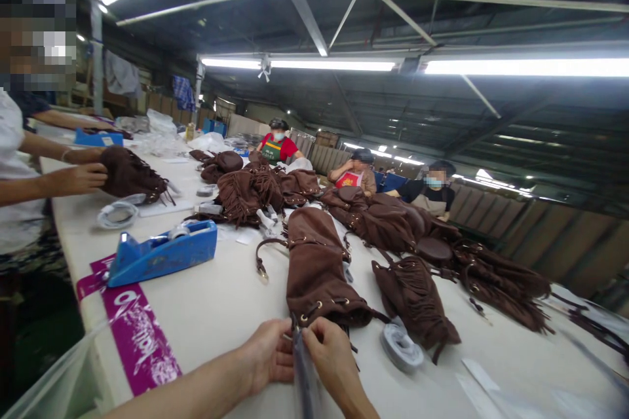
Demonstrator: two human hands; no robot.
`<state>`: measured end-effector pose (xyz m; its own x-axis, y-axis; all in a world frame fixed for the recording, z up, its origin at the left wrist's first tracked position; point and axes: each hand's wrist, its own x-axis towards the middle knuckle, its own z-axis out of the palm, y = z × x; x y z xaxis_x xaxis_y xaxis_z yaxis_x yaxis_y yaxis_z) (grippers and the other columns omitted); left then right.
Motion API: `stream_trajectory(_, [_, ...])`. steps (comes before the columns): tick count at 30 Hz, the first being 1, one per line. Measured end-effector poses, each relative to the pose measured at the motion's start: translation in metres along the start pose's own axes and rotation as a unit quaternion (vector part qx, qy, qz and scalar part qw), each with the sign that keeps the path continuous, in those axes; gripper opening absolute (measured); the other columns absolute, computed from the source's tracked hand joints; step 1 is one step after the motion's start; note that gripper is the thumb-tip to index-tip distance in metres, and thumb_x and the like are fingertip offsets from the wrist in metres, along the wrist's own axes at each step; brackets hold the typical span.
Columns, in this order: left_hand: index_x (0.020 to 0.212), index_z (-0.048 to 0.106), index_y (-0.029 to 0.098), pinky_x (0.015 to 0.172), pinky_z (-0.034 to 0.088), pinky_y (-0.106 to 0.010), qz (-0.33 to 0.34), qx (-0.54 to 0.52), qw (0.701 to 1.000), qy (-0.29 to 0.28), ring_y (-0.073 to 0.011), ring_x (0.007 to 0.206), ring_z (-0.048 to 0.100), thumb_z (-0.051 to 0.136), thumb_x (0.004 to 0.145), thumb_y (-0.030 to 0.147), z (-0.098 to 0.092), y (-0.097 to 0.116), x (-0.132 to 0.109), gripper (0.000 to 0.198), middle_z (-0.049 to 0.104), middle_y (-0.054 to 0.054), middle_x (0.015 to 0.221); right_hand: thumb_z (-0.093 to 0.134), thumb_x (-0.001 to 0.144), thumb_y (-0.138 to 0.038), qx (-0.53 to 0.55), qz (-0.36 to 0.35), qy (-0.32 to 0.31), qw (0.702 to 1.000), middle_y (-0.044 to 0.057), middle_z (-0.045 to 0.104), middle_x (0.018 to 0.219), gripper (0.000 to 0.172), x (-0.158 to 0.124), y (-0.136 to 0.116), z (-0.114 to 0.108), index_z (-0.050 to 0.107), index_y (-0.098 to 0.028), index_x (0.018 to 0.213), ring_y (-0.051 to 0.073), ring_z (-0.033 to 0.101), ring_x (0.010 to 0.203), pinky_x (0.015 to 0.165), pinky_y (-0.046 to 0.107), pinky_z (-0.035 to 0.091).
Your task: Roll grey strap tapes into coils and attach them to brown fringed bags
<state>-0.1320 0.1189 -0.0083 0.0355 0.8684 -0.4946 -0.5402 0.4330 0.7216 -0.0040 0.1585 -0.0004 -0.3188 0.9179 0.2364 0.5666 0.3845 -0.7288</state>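
A brown drawstring bag (317,262) with metal eyelets lies in front of me, its eyelet edge facing me. Between my hands runs a dark strap wrapped in clear plastic (305,383), its upper end touching the bag's near edge. My right hand (334,360) pinches this strap between thumb and fingers. On the other side, my left hand (268,357) has its fingers curled around the strap near the same end. A roll of plastic-wrapped strap (401,346) lies to the right, beside a fringed brown bag (417,301).
On the left stands a blue tape dispenser (164,252) over purple printed tape (140,340). A co-worker's hand (73,177) holds another brown bag (130,173). Brown bags (250,193) are piled along the table (236,308). Several people sit or stand across it.
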Motion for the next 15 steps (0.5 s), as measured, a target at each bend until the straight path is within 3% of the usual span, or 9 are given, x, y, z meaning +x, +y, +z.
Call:
stream_trajectory(5, [0.079, 0.043, 0.021, 0.052, 0.052, -0.030, 0.031, 0.024, 0.999, -0.017, -0.0181, 0.050, 0.060, 0.074, 0.067, 0.033, -0.001, -0.005, 0.000, 0.036, 0.061, -0.001, 0.060, 0.056, 0.078, -0.020, -0.064, -0.010, 0.020, 0.998, 0.004, 0.059, 0.065, 0.022, -0.001, -0.014, -0.003, 0.052, -0.022, 0.057, 0.021, 0.052, 0.066, 0.064, 0.031, 0.031])
stream_trajectory(9, [0.081, 0.040, 0.021, 0.054, 0.051, -0.026, 0.053, 0.028, 0.998, -0.002, -0.0135, 0.050, 0.059, 0.074, 0.073, 0.029, 0.004, -0.006, 0.004, 0.035, 0.059, 0.004, 0.061, 0.054, 0.083, -0.025, -0.028, 0.020, 0.017, 0.999, 0.004, 0.061, 0.076, 0.018, 0.000, -0.018, -0.007, 0.055, -0.021, 0.066, 0.021, 0.055, 0.079, 0.072, 0.030, 0.035])
stream_trajectory(12, [0.083, 0.042, 0.020, 0.056, 0.052, -0.026, 0.058, 0.031, 0.998, 0.007, -0.0142, 0.055, 0.063, 0.070, 0.080, 0.022, 0.008, -0.006, 0.007, 0.028, 0.061, 0.002, 0.065, 0.046, 0.090, -0.038, 0.045, 0.078, -0.016, 0.996, 0.002, 0.061, 0.076, 0.024, -0.007, -0.011, -0.022, 0.056, -0.020, 0.077, 0.017, 0.058, 0.074, 0.068, 0.027, 0.040])
stream_trajectory(15, [0.083, 0.044, 0.018, 0.056, 0.054, -0.026, 0.054, 0.032, 0.998, 0.013, -0.0146, 0.056, 0.064, 0.064, 0.084, 0.015, 0.013, -0.004, 0.008, 0.020, 0.063, 0.000, 0.066, 0.040, 0.090, -0.050, 0.132, 0.153, -0.092, 0.975, 0.003, 0.061, 0.075, 0.039, -0.033, -0.001, -0.048, 0.057, -0.016, 0.082, 0.015, 0.059, 0.064, 0.058, 0.025, 0.044])
